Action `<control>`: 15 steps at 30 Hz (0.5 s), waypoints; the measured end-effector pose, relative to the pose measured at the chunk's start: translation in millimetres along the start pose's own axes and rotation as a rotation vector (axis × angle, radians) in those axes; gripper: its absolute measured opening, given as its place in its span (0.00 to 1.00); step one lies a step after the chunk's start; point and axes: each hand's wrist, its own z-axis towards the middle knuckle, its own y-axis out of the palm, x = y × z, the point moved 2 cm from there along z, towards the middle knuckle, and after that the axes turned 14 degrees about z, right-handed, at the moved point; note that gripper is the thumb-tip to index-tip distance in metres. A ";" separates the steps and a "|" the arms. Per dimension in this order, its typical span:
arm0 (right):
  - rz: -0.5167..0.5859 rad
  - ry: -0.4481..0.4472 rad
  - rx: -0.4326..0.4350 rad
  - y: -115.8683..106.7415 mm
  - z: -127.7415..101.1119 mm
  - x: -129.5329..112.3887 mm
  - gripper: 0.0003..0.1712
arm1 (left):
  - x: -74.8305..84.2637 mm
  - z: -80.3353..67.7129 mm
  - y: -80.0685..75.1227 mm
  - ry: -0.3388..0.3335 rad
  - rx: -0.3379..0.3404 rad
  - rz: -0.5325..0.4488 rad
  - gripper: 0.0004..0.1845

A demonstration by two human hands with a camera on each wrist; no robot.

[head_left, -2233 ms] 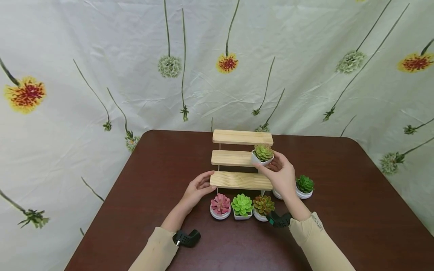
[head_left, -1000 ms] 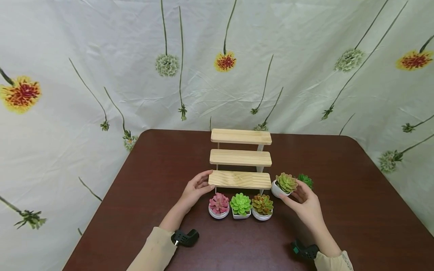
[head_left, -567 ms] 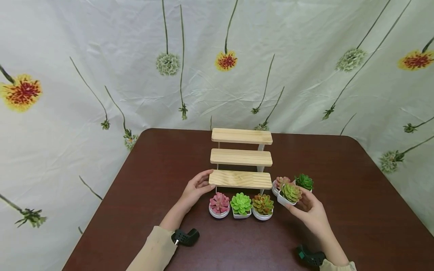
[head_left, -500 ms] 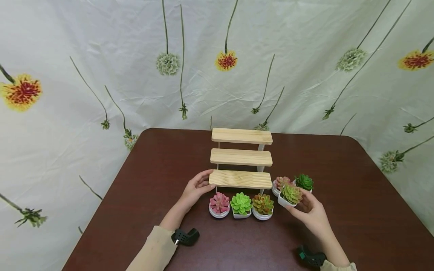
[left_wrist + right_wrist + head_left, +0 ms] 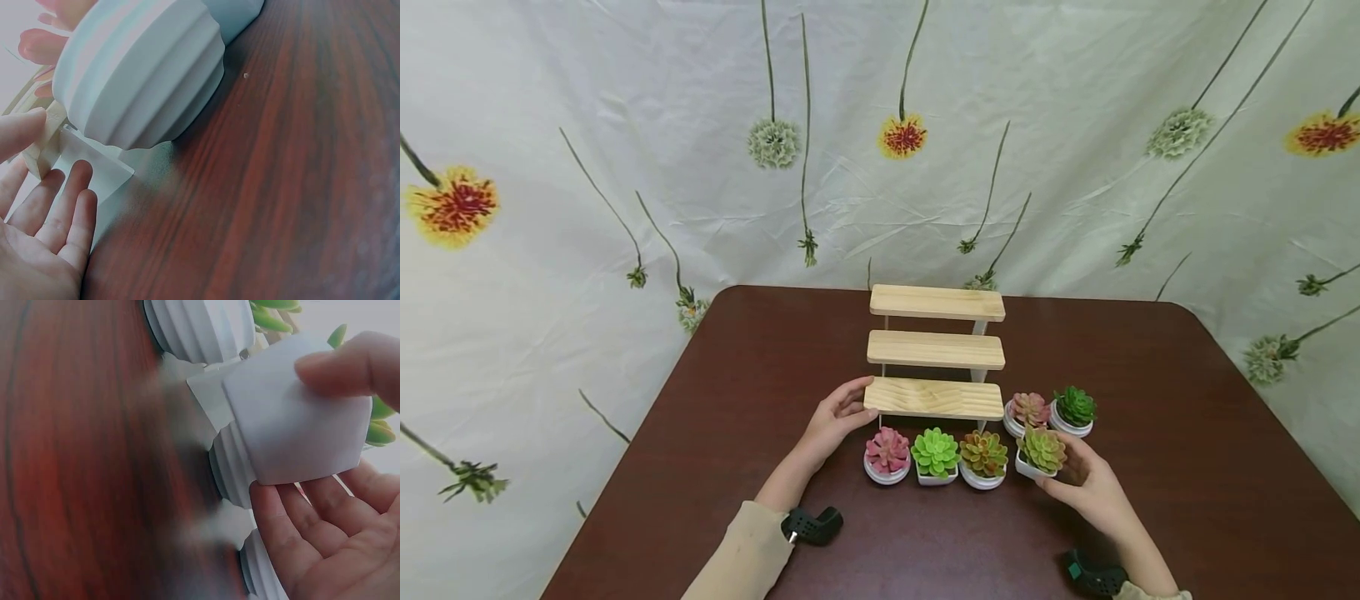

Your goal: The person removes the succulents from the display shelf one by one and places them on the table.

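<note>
Right hand [image 5: 1086, 483] holds the small succulent pot [image 5: 1039, 454]: thumb on one wall, fingers cupped under and behind it. In the right wrist view the thumb presses the pot's flat white face [image 5: 300, 431]; the pot is angular, faceted white, with yellow-green fleshy leaves tipped reddish on top. It sits low at the table [image 5: 1187, 467] surface; contact with the wood cannot be told. Position: just at 3 o'clock of the front row of three pots, at 6 o'clock of the two pots beside the stand.

Left hand [image 5: 835, 421] has fingers loosely curled round the left end of the bottom shelf of the wooden three-tier stand [image 5: 936, 350]. The left wrist view shows relaxed fingers [image 5: 59, 212] next to the stand's white foot, with a ribbed white pot [image 5: 140, 78] close by.

Front row, left to right: pink succulent [image 5: 887, 454], bright green succulent [image 5: 936, 457], orange-brown succulent [image 5: 983, 458], each in a white pot, close together, at 6 o'clock of the stand. At 3 o'clock of the bottom shelf: a pinkish succulent [image 5: 1028, 410] and a dark green succulent [image 5: 1074, 408], side by side.

All three shelves are bare wood. Flower-print cloth [image 5: 625, 125] hangs behind the table.
</note>
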 end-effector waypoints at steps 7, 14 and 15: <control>0.001 -0.004 -0.051 -1.2 0.4 3.0 0.34 | -0.5 0.4 0.1 -0.006 -0.004 0.007 0.28; 0.008 0.020 -0.079 -1.2 1.2 7.8 0.34 | -0.1 0.1 0.1 -0.013 -0.009 0.012 0.28; 0.007 0.023 -0.080 -1.3 1.2 8.5 0.34 | 0.1 0.2 0.2 -0.013 -0.010 0.013 0.28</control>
